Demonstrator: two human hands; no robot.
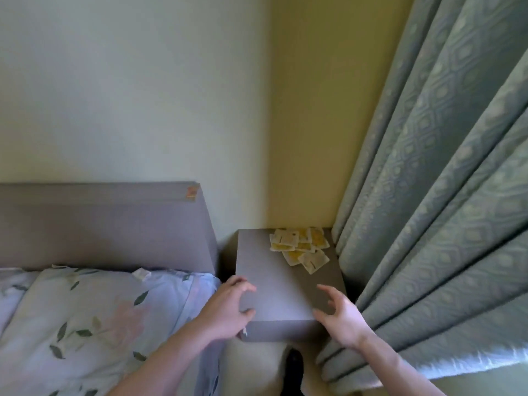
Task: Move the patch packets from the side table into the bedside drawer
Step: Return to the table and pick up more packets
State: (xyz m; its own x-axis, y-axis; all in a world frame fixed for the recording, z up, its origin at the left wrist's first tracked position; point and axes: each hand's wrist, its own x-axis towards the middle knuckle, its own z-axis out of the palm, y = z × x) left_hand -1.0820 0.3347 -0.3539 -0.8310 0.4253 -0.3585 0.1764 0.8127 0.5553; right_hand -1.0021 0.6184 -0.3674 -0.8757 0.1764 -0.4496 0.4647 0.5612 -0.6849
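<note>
Several yellow-and-white patch packets (301,247) lie in a loose pile at the far right corner of the grey side table (274,281). My left hand (228,307) hovers over the table's near left corner, fingers spread and loosely curved, thumb near the front edge. My right hand (340,315) is at the near right corner, fingers spread and holding nothing. Both hands are well short of the packets. No drawer front shows from this angle.
A bed with a grey headboard (105,227) and a floral pillow (94,318) lies left of the table. A heavy patterned curtain (434,195) hangs close against the table's right side. Walls meet in a corner behind.
</note>
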